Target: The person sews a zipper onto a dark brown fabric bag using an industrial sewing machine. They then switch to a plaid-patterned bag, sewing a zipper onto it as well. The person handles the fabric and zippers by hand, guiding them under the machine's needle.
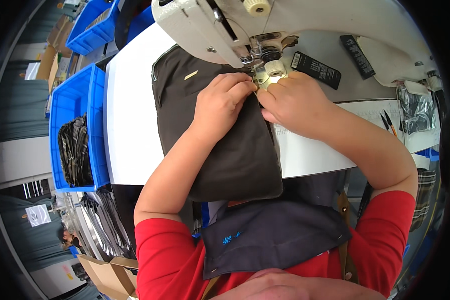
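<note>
Sewing at a cream-white sewing machine (285, 25), a person in red sleeves works a dark brown fabric piece (225, 145); all places below are given relative to the machine's needle area (262, 62). The left hand (222, 102) lies just left of and below the needle, fingers curled down and pressing the fabric flat, closed on its upper edge; the right hand (292, 102) sits just right of the needle, fingertips pinched together at the fabric's corner, touching the left hand's fingers. The fabric piece runs from under the needle down toward the person, its lower end hanging over the front edge of the white table (130, 130); a zip line and a small pale tag show on its upper left part. Progress, as a judgement: the edge is at the needle and being guided, so stitching seems under way or just starting; how much seam is finished cannot be told, since the hands cover it. Right of the needle lie two black labels (316, 70); farther right, small snips (387, 122). Well left of the needle stands a blue bin (97, 115) holding dark striped pieces (75, 150); a navy apron (275, 232) shows below.
</note>
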The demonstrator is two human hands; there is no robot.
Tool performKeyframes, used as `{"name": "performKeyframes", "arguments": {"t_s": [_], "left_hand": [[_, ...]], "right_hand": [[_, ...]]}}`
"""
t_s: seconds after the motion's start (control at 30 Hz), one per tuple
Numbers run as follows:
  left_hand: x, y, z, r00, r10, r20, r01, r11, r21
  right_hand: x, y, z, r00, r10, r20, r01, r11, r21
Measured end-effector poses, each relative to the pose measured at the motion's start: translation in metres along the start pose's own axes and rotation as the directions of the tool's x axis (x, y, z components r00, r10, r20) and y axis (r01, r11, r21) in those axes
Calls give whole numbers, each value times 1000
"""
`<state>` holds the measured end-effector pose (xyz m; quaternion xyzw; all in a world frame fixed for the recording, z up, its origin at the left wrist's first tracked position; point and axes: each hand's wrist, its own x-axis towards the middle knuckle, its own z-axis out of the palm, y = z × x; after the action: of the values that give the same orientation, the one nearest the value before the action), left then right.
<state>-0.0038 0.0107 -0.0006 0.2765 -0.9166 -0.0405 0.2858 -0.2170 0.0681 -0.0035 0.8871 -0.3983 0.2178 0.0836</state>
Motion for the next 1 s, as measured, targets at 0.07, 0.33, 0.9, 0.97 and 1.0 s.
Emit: {"name": "performKeyframes", "arguments": {"t_s": [0.07,0.33,0.9,0.97,1.0], "left_hand": [[0,-2,-1,1000,-4,-20,3,1000,-10],[9,-2,-3,999,34,23,-33,999,-7],[-12,-3,-3,999,-24,44,25,1000,-19],[-11,-4,-4,999,-6,42,6,1000,0],[-10,-5,-3,999,4,41,-5,1000,8]], "right_hand": [[0,-4,-1,994,57,89,-59,998,19],[-2,-8,6,988,63,139,-54,996,-66],[-1,-11,-4,994,-103,27,104,994,-35],[0,-11,-3,996,-85,19,85,996,-18],[0,-11,-2,997,-73,10,73,997,-16]]}}
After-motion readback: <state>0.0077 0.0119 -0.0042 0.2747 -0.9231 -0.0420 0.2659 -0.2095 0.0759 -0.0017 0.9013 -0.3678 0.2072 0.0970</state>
